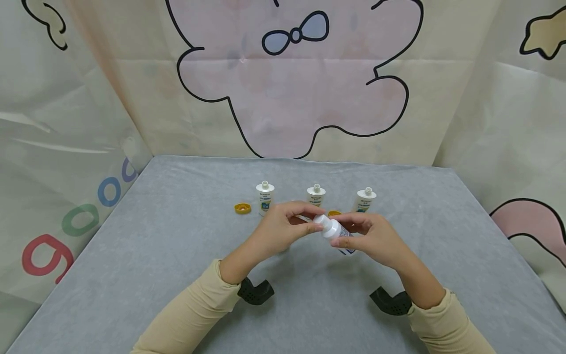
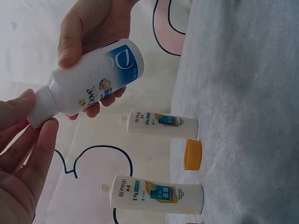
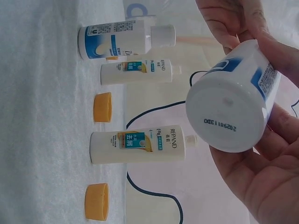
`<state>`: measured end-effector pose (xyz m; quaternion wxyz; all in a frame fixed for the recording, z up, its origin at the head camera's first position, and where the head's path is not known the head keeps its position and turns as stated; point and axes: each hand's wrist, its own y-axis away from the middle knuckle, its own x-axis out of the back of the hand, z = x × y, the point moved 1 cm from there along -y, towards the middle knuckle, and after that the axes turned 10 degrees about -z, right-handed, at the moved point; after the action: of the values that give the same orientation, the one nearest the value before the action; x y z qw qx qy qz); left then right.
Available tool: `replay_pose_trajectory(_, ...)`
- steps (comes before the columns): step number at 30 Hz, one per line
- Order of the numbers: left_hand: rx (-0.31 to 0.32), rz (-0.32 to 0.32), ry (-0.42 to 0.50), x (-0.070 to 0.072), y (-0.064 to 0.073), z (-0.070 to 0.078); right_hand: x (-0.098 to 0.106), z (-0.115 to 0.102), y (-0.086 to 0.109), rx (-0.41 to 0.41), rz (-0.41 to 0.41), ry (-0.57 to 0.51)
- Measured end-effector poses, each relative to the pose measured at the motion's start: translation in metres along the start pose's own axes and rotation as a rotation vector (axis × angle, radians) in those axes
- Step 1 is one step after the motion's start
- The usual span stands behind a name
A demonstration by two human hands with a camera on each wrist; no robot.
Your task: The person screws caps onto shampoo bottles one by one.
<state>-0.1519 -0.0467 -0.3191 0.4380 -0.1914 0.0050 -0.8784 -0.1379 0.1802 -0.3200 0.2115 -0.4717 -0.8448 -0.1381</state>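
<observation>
A white Dove bottle [image 2: 96,77] with a blue label is held tilted above the table. My right hand [image 1: 376,241] grips its body, fingers on one side and thumb on the other. The white cap [image 2: 43,106] is pinched between the thumb and fingertips of my left hand [image 1: 283,223]. In the right wrist view the base of the bottle faces the camera, with a printed date on it. A second Dove bottle [image 3: 117,39] stands upright on the table with its white cap on; in the head view my left hand mostly hides it.
Three REPAND bottles, a left one [image 1: 265,195], a middle one [image 1: 316,194] and a right one [image 1: 365,199], stand with bare nozzles toward the back of the grey table [image 1: 199,182]. Orange caps [image 1: 242,208] lie near them. Printed curtains [image 1: 146,98] enclose the table.
</observation>
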Motion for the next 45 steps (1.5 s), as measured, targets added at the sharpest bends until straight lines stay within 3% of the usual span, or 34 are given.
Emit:
replay_pose_trajectory(6, -0.006, -0.018, -0.020, 0.0008, 0.0001, -0.0001, 0.0004, 0.0000, 0.0000, -0.003, 0.000, 0.001)
replay_pose_trajectory(13, 0.114, 0.033, -0.002, 0.0007, -0.0006, -0.0014, -0.0006, 0.0001, -0.0009, -0.019, 0.008, 0.003)
replay_pose_trajectory(34, 0.011, 0.010, -0.073, 0.0002, 0.0005, 0.0018, 0.0001, 0.0004, 0.0010, -0.023, -0.003, 0.035)
replay_pose_trajectory(40, 0.061, 0.023, -0.066, -0.0001, 0.0006, 0.0023, -0.0002, 0.0011, 0.0002, -0.044, 0.008, 0.033)
replay_pose_trajectory(45, 0.109, 0.056, -0.138, -0.0020, 0.0000, 0.0023, -0.0022, 0.0008, -0.0008, -0.064, 0.010, 0.034)
